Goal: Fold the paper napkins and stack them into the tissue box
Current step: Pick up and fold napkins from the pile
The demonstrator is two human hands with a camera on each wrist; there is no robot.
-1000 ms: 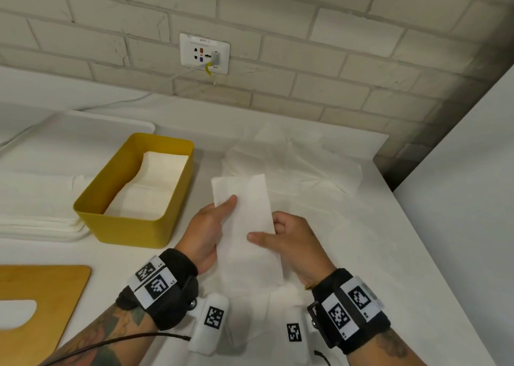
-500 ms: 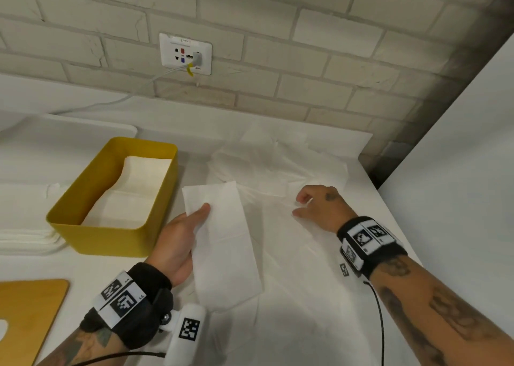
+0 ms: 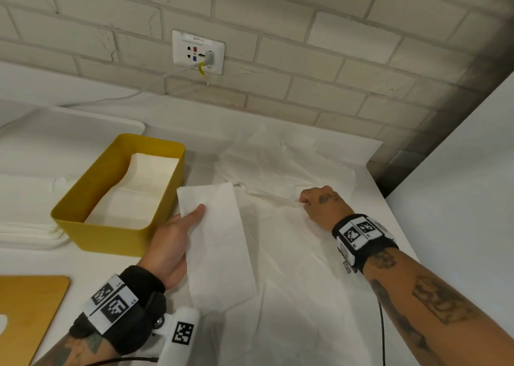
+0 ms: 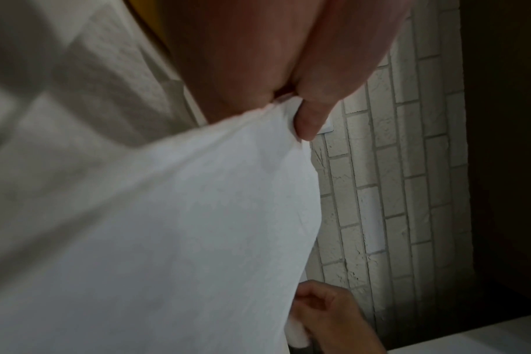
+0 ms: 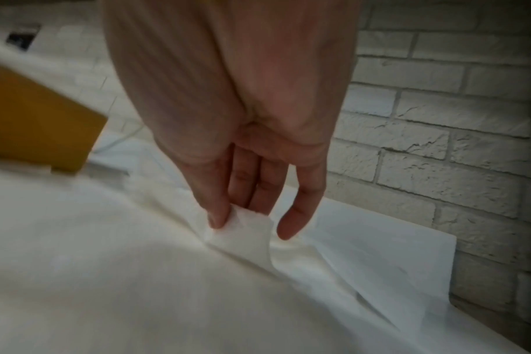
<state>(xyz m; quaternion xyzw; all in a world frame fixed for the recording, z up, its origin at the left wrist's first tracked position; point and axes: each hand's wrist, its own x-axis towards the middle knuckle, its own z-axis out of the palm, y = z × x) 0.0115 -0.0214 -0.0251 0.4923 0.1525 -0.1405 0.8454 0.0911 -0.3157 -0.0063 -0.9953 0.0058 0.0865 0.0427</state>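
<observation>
The left hand [image 3: 172, 243] is holding the folded napkin [image 3: 219, 243] alone, thumb on top and fingers underneath, its edge pinched tight in the left wrist view. The right hand [image 3: 322, 207], which was sharing that napkin a second ago, is now working well to the right — thumb and forefinger are pinching a raised edge of a loose sheet [image 5: 243, 230] in the pile [image 3: 278, 176]. Whether one sheet or two is caught is unclear; the right wrist view is soft.

The fold therefore appears finished, and the next cycle is starting before the first napkin is stowed. That napkin is hanging just beside the box [image 3: 83, 221], near its right wall, not yet inside. The box is already holding a stack [image 3: 139, 193] of folded napkins. The counter [image 3: 389, 226] is carrying the rest of the pile.
</observation>
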